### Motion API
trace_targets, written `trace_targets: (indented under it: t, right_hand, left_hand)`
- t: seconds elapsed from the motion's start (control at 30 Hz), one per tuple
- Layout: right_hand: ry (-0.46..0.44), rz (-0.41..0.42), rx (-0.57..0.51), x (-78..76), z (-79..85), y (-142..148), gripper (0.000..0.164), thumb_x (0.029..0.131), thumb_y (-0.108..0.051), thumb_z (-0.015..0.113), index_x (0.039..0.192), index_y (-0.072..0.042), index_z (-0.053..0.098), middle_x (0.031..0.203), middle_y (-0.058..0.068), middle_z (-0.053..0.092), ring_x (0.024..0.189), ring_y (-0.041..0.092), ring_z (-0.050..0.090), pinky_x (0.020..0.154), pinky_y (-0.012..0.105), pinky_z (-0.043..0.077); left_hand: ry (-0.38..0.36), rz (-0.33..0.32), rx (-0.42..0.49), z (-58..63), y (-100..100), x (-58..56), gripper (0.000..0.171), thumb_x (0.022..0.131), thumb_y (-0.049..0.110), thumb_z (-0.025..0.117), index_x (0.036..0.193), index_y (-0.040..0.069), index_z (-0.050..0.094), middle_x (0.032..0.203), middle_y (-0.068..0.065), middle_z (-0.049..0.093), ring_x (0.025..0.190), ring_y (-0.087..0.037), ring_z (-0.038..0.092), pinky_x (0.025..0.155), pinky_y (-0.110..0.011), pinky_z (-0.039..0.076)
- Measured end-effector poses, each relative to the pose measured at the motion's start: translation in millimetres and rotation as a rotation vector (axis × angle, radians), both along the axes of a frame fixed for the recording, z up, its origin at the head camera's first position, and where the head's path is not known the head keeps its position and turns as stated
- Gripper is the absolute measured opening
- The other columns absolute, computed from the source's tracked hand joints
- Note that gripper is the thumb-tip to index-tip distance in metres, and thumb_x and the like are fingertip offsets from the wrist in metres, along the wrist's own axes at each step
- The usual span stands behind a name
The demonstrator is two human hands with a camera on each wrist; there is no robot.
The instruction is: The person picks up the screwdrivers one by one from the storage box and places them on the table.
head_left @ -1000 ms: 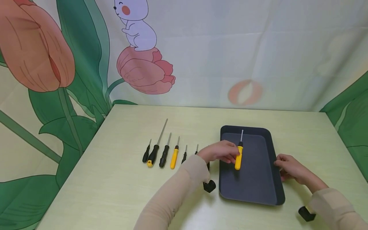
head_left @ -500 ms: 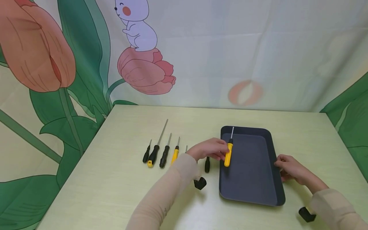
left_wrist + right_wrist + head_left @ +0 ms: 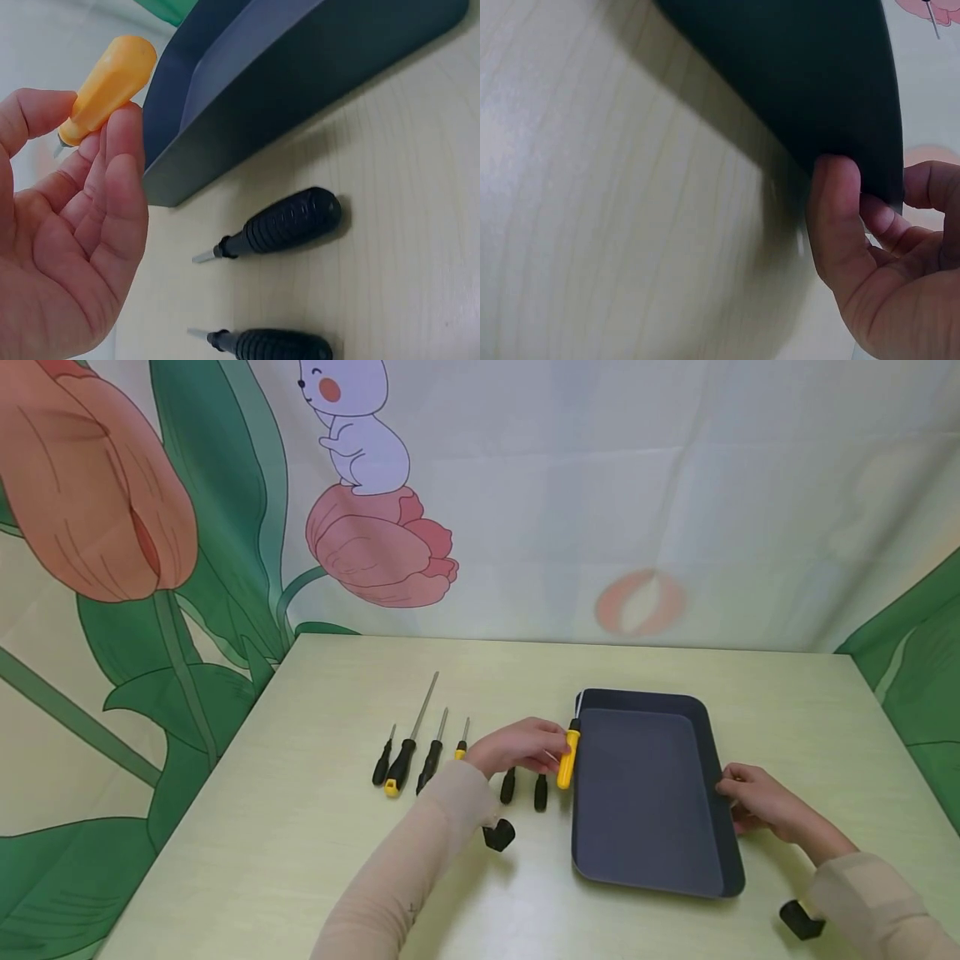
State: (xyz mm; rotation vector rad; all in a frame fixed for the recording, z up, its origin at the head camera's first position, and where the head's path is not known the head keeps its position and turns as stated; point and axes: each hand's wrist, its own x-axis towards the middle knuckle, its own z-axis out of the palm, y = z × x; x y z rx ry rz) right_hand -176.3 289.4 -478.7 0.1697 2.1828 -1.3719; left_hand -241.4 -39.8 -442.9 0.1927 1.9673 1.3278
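Observation:
My left hand (image 3: 525,746) pinches a yellow-handled screwdriver (image 3: 568,760) by its handle, blade pointing away. The screwdriver overlaps the left rim of the dark grey tray (image 3: 645,802) in the head view. In the left wrist view its yellow handle (image 3: 116,79) sits between thumb and fingertips, beside the tray's wall (image 3: 247,112). At the tray's right side my right hand (image 3: 765,802) holds the wall. The right wrist view shows one finger (image 3: 836,187) against the outer wall (image 3: 810,82) and another at the rim. Nothing lies inside the tray.
Left of the tray, several screwdrivers stand in a row on the pale table (image 3: 247,827): black ones (image 3: 381,768), a long black-and-yellow one (image 3: 401,768) and a yellow one (image 3: 461,750) partly behind my left hand. Two small black ones (image 3: 541,793) lie nearest the tray.
My left hand has carried the yellow screwdriver leftward, from above the tray's inside to its left rim. The right hand and the tray have stayed in place.

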Motion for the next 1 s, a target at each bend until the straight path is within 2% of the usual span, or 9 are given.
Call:
trace_targets:
  t: [0.13,0.27,0.53,0.77,1.0]
  right_hand:
    - [-0.003,-0.001,0.003,0.0,-0.3,0,0.009,0.087,-0.011,0.037,0.080,-0.005,0.038,0.074,0.003,0.049,0.056,0.012,0.053,0.052,0.029,0.048]
    - [-0.009,-0.003,0.006,0.4,0.1,-1,0.009,0.086,-0.011,0.037,0.080,-0.005,0.038,0.073,0.003,0.049,0.055,0.012,0.052,0.051,0.029,0.047]
    - [-0.003,0.000,-0.005,0.4,-0.2,0,0.009,0.087,-0.011,0.037,0.080,-0.005,0.038,0.074,0.003,0.049,0.055,0.012,0.053,0.051,0.029,0.048]
    - [-0.004,0.004,-0.005,0.5,0.1,0,0.009,0.087,-0.011,0.037,0.081,-0.004,0.038,0.074,0.003,0.049,0.056,0.013,0.053,0.052,0.030,0.048]
    - [-0.005,0.004,-0.007,0.4,1.6,0,0.009,0.086,-0.011,0.037,0.080,-0.005,0.038,0.074,0.003,0.051,0.056,0.013,0.054,0.052,0.030,0.048]
  left_hand:
    - [-0.008,0.000,0.007,-1.3,-6,-0.6,0.019,0.083,0.021,0.055,0.097,0.008,0.059,0.076,-0.001,0.059,0.073,-0.021,0.060,0.071,-0.030,0.049]
    - [-0.001,0.006,0.003,-1.9,-11,-1.2,0.020,0.084,0.021,0.054,0.098,0.008,0.058,0.077,-0.001,0.058,0.067,-0.014,0.058,0.074,-0.032,0.049]
    - [0.006,0.034,-0.009,-6.6,-27,-5.8,0.021,0.084,0.021,0.054,0.100,0.007,0.058,0.077,0.000,0.057,0.069,-0.016,0.056,0.070,-0.027,0.049]
    - [0.025,0.043,-0.051,-4.9,-42,-7.3,0.021,0.084,0.024,0.053,0.100,0.009,0.057,0.080,0.000,0.056,0.073,-0.016,0.055,0.074,-0.030,0.048]
    - [0.019,0.075,-0.042,-4.1,-56,-9.7,0.026,0.085,0.025,0.052,0.101,0.006,0.056,0.078,-0.001,0.056,0.069,-0.015,0.055,0.074,-0.029,0.049]
